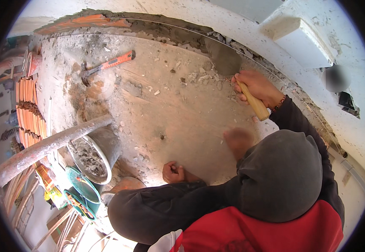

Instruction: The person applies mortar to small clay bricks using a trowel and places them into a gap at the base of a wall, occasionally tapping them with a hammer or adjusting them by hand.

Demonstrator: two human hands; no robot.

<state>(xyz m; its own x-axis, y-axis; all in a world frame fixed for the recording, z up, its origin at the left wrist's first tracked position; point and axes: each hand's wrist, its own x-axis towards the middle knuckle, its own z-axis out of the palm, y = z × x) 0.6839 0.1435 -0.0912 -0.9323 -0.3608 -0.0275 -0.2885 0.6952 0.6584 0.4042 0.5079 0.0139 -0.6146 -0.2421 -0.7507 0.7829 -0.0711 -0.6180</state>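
Here, your right hand (256,87) grips the wooden handle of a grey steel trowel (223,60), blade pressed into the mortar joint along the far edge of the dusty plank platform (178,117), while your left hand (173,172), clenched empty, braces near the platform's near edge.

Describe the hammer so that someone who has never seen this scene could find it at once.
Start at the dusty wooden platform under the person. Look to its far left part, near the brick edge, well away from the right hand holding the trowel. The hammer lies flat there, alone, with an orange handle and dark head.
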